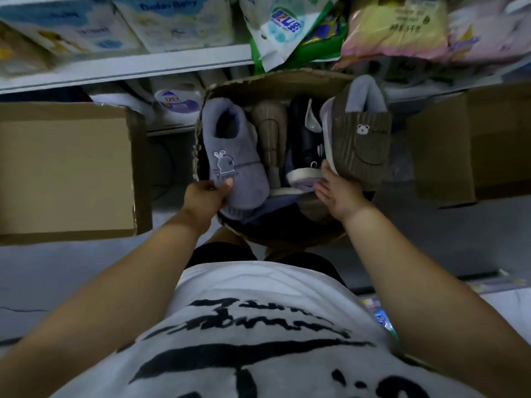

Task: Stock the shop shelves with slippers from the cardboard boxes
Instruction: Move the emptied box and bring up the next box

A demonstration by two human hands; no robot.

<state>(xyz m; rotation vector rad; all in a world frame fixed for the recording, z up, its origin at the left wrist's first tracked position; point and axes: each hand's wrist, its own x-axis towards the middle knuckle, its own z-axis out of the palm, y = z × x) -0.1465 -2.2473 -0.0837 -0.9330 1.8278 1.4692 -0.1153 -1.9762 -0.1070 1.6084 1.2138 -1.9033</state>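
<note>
Two slippers are up out of the middle cardboard box (275,77), one per hand. It's pretty cramped: the left box (63,168) sits close beside it and the right box (471,145) is just off the other side. The white shelf edge (129,70) runs right behind the far rim, and packs of baby goods (283,27) hang over that rim. The only open room is the grey floor (57,268) down by the person's sides.

The left grip (208,198) is curled round the toe end of the purple rabbit slipper (230,145), thumb on top. That slipper points away over the box's left edge. The right grip (340,193) pinches the toe end of the brown bear slipper (362,139), thumb on its pale sole edge, over the right rim. A tan slipper (270,127) and a dark slipper (304,133) stand packed between them in the box.
</note>
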